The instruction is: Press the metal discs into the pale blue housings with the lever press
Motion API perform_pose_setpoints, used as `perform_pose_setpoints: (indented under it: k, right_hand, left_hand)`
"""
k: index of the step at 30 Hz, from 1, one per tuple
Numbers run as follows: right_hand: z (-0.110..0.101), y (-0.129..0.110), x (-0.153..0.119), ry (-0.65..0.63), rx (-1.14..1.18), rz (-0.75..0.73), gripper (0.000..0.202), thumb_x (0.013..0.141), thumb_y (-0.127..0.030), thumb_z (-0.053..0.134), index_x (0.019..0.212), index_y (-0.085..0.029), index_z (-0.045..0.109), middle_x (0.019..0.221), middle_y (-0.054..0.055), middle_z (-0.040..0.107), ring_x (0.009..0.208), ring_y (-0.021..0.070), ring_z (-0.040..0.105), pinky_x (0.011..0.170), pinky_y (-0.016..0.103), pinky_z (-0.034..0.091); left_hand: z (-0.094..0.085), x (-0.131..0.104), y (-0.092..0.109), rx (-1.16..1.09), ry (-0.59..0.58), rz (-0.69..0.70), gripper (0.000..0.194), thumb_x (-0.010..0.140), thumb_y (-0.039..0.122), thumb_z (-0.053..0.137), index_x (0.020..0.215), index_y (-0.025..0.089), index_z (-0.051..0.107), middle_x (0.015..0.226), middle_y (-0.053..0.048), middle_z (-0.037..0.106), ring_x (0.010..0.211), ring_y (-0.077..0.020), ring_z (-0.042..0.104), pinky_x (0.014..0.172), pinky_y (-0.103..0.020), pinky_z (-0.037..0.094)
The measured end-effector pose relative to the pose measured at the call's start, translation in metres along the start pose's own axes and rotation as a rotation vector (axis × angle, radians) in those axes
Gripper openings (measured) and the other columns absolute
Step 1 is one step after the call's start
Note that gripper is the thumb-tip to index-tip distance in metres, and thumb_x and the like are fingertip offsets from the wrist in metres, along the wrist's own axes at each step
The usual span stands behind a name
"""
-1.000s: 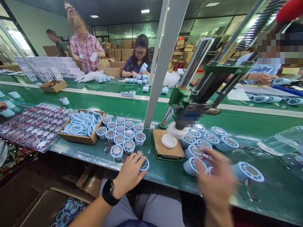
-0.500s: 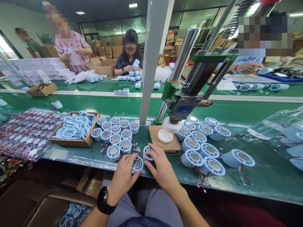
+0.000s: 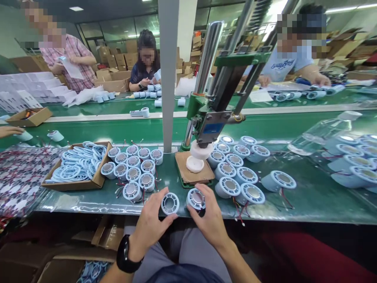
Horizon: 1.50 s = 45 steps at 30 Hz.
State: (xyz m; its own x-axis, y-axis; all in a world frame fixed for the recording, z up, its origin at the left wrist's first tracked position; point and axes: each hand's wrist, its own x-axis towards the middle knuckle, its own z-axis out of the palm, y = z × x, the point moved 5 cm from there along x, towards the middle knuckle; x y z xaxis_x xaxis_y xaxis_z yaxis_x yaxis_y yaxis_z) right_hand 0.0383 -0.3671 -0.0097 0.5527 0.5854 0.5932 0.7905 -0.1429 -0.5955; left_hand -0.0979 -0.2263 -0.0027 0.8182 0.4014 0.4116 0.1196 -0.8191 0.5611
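Lap: smooth grey trousers [image 3: 188,251] under the worktop edge, a brown cardboard carton [image 3: 55,273] low at left.
Left hand: black-banded watch [image 3: 125,253] on its wrist, and the left hand [image 3: 151,218] curls round the left cup [image 3: 170,203], fingers and thumb at its rim.
Right hand: the right hand [image 3: 209,212] cups the right cup [image 3: 196,198], thumb on one side, fingers on the other.
Cups: both sit just beside each other at the front of the glossy green worktop [image 3: 279,206]; round, pale-blue, spoked rims, the left one dark grey inside, the right one showing a silvery disc.
Flanks: packed rows of matching round cups, the left cluster [image 3: 132,169] and the right cluster [image 3: 232,169], thin red and white wires [image 3: 240,212] trailing.
Press: bright metal rods, green bracket [image 3: 241,59], a chunky white upper pad [image 3: 202,150] above a shallow white dish [image 3: 194,164] on a brown board [image 3: 203,177].
Far left: glossy blue rings [image 3: 79,161] heaped in an open cardboard tray [image 3: 94,183], flat circuit boards [image 3: 23,173] beyond.
Far right: a clear plastic bottle [image 3: 324,133] lies tilted by more cups.
Beyond: smooth green belt [image 3: 132,129], upright grey post [image 3: 170,78], a person in pink plaid [image 3: 69,59].
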Motion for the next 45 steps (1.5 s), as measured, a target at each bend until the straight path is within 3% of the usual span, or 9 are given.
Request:
perform_pose_setpoints:
  k: [4, 7, 11, 18, 21, 24, 30, 37, 45]
  right_hand:
    - [0.006, 0.002, -0.001, -0.031, 0.033, 0.001, 0.041, 0.092, -0.024, 0.055, 0.132, -0.021, 0.045, 0.12, 0.007, 0.057, 0.109, 0.0168, 0.059, 0.097, 0.029, 0.052]
    - [-0.002, 0.009, -0.002, -0.022, 0.035, 0.016, 0.039, 0.091, -0.025, 0.057, 0.129, -0.021, 0.048, 0.119, 0.008, 0.058, 0.107, 0.0174, 0.061, 0.095, 0.029, 0.053]
    - [-0.008, 0.017, -0.006, -0.043, 0.069, 0.061, 0.039, 0.09, -0.026, 0.059, 0.127, -0.019, 0.051, 0.12, 0.009, 0.059, 0.108, 0.0184, 0.062, 0.097, 0.031, 0.054]
    - [-0.011, 0.024, -0.013, -0.039, 0.091, 0.133, 0.042, 0.088, -0.029, 0.062, 0.128, -0.019, 0.053, 0.121, 0.008, 0.061, 0.109, 0.0194, 0.064, 0.097, 0.031, 0.055]
    - [-0.009, 0.022, -0.014, -0.012, 0.072, 0.137, 0.048, 0.086, -0.029, 0.066, 0.131, -0.019, 0.05, 0.125, 0.008, 0.061, 0.112, 0.02, 0.063, 0.098, 0.031, 0.055]
    - [0.006, 0.016, -0.011, -0.027, 0.115, 0.151, 0.055, 0.085, -0.026, 0.066, 0.136, -0.018, 0.046, 0.126, 0.009, 0.061, 0.113, 0.0201, 0.064, 0.099, 0.031, 0.055]
    - [0.039, 0.001, -0.004, -0.013, 0.193, 0.106, 0.066, 0.085, -0.02, 0.059, 0.146, -0.015, 0.035, 0.126, 0.013, 0.061, 0.114, 0.0207, 0.064, 0.101, 0.032, 0.054]
    - [0.04, -0.005, -0.005, 0.082, 0.112, 0.101, 0.069, 0.091, -0.028, 0.058, 0.151, -0.015, 0.028, 0.121, 0.013, 0.064, 0.105, 0.0202, 0.067, 0.086, 0.028, 0.059]
    - [0.039, -0.007, -0.005, -0.101, -0.005, -0.015, 0.054, 0.086, -0.015, 0.055, 0.139, -0.014, 0.049, 0.126, 0.015, 0.059, 0.114, 0.0237, 0.062, 0.095, 0.038, 0.058]
  left_hand:
    - [0.014, 0.016, 0.006, 0.059, -0.187, 0.093, 0.073, 0.086, 0.016, 0.06, 0.152, 0.021, 0.03, 0.14, -0.013, 0.055, 0.13, -0.0275, 0.051, 0.108, -0.046, 0.046]
    - [0.025, 0.024, 0.006, 0.102, -0.337, 0.132, 0.088, 0.08, 0.014, 0.063, 0.156, 0.023, 0.02, 0.159, -0.015, 0.03, 0.145, -0.0318, 0.031, 0.114, -0.051, 0.038]
    - [0.025, 0.028, -0.003, 0.191, -0.179, -0.077, 0.085, 0.083, 0.029, 0.067, 0.155, 0.019, 0.023, 0.147, -0.019, 0.042, 0.137, -0.036, 0.04, 0.108, -0.057, 0.04]
    - [0.034, 0.028, -0.005, 0.138, -0.161, -0.029, 0.082, 0.082, 0.026, 0.068, 0.153, 0.022, 0.028, 0.15, -0.013, 0.043, 0.14, -0.0321, 0.037, 0.114, -0.055, 0.035]
    - [0.029, 0.031, -0.004, 0.09, -0.092, -0.099, 0.064, 0.084, 0.025, 0.067, 0.143, 0.021, 0.044, 0.135, -0.012, 0.058, 0.13, -0.0295, 0.05, 0.109, -0.05, 0.042]
    - [0.016, 0.033, 0.006, -0.068, -0.033, -0.169, 0.069, 0.086, 0.025, 0.065, 0.148, 0.021, 0.035, 0.129, -0.01, 0.063, 0.117, -0.0243, 0.061, 0.102, -0.042, 0.05]
    - [0.008, 0.036, 0.039, -0.03, -0.133, -0.014, 0.082, 0.083, 0.017, 0.061, 0.155, 0.023, 0.022, 0.13, -0.009, 0.062, 0.118, -0.0257, 0.059, 0.102, -0.043, 0.05]
    - [0.017, 0.034, 0.031, -0.102, -0.041, -0.145, 0.083, 0.078, 0.012, 0.062, 0.152, 0.022, 0.026, 0.127, -0.009, 0.062, 0.118, -0.025, 0.058, 0.105, -0.042, 0.047]
    - [0.039, 0.018, 0.023, -0.221, 0.031, -0.26, 0.062, 0.084, 0.02, 0.056, 0.144, 0.017, 0.041, 0.14, -0.015, 0.053, 0.132, -0.0278, 0.049, 0.112, -0.048, 0.04]
